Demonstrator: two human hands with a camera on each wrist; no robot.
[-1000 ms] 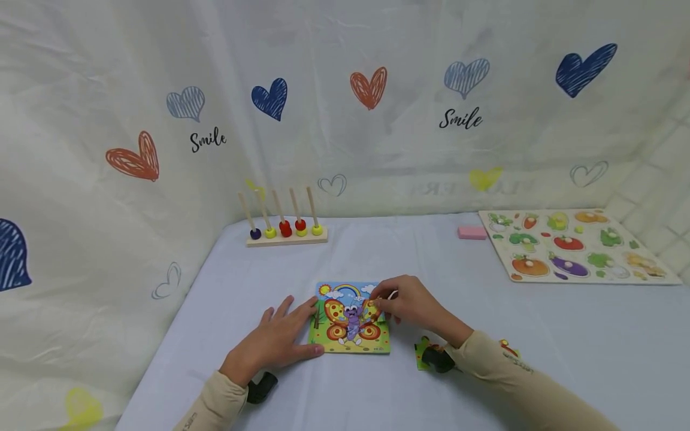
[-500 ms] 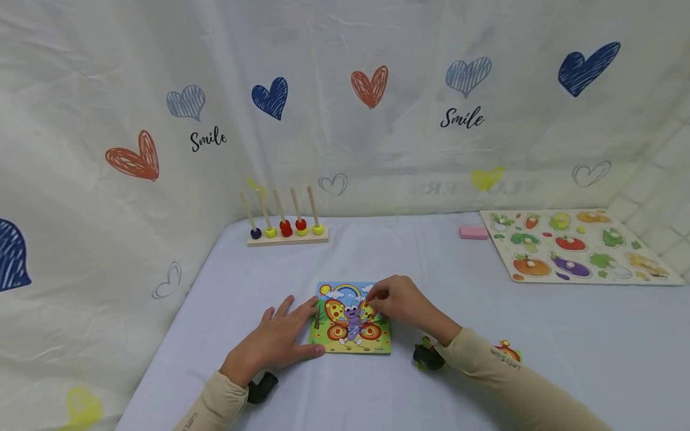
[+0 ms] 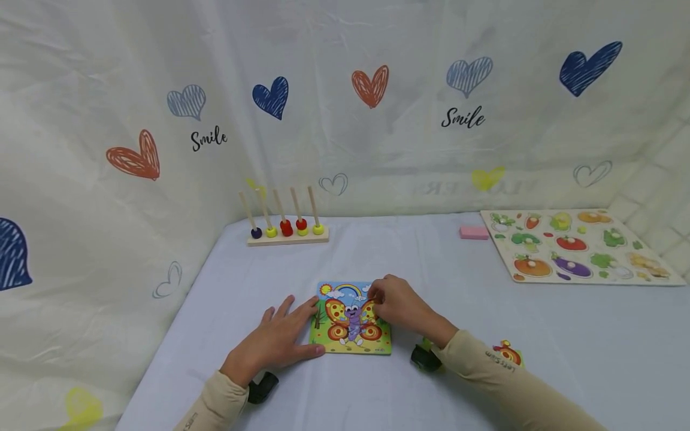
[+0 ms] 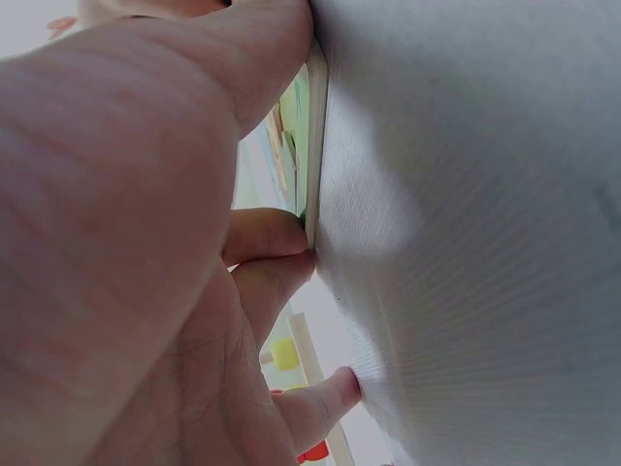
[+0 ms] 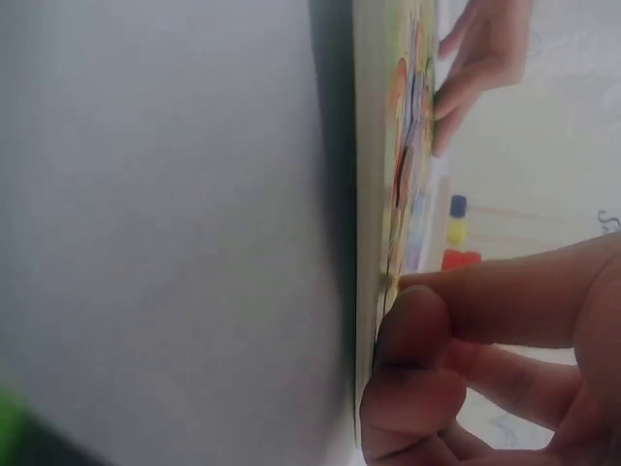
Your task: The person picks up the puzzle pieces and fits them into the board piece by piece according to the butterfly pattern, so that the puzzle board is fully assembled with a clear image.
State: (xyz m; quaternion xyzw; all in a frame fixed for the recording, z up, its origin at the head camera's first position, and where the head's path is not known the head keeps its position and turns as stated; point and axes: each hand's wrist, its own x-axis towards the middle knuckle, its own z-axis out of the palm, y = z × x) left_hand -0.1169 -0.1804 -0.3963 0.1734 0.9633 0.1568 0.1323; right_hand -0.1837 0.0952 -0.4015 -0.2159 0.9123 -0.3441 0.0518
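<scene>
A square butterfly puzzle lies flat on the white-covered table. My left hand rests along its left side, fingers spread and thumb at the lower left; the left wrist view has thumb and fingertips touching the puzzle's edge. At the upper right, my right hand pinches a puzzle piece with the butterfly's spotted right wing. The right wrist view shows thumb and curled fingers at the board's side; they cover most of that piece. Behind the dark wrist camera a green loose piece partly shows.
Another loose piece with orange rings lies beside the right sleeve. At the back left stands a wooden peg counter with coloured beads. A pink block and a vegetable peg puzzle lie at the back right.
My right hand has moved slightly left, and the wing piece, tilted before, now lies flatter in the puzzle. The left hand stays put.
</scene>
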